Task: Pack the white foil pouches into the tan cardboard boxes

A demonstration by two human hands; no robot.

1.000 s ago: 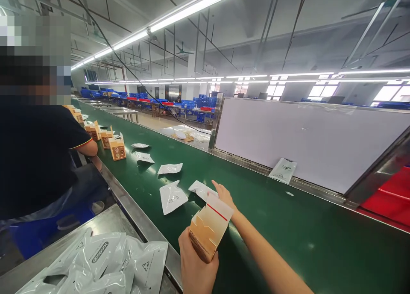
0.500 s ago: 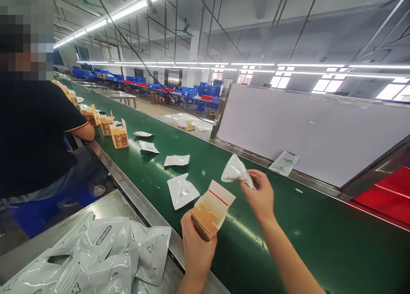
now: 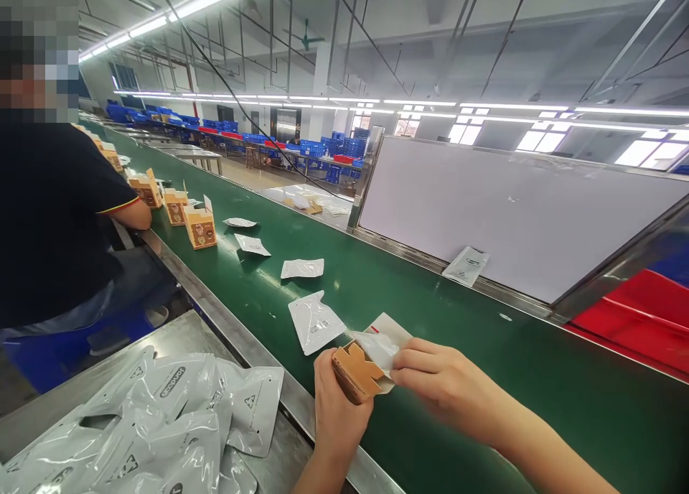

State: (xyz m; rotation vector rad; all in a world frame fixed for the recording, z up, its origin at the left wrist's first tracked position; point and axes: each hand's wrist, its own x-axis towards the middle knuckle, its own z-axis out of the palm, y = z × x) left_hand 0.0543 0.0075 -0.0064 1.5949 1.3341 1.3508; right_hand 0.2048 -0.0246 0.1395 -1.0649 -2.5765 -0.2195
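Box (image 3: 355, 373), lower part behind left hand (image 3: 340, 418), pouch (image 3: 378, 349) partly hidden

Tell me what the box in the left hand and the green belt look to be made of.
Box: likely thin printed cardboard, matte; its cut, folded flaps show.

Green belt: smooth, semi-glossy, perhaps PVC or rubber; it reflects the lights in soft streaks, but the exact material is unclear.

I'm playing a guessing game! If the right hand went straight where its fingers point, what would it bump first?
Probably the open box: the right hand points at it, pinching a white packet at its mouth. Exact depth is hard to tell.
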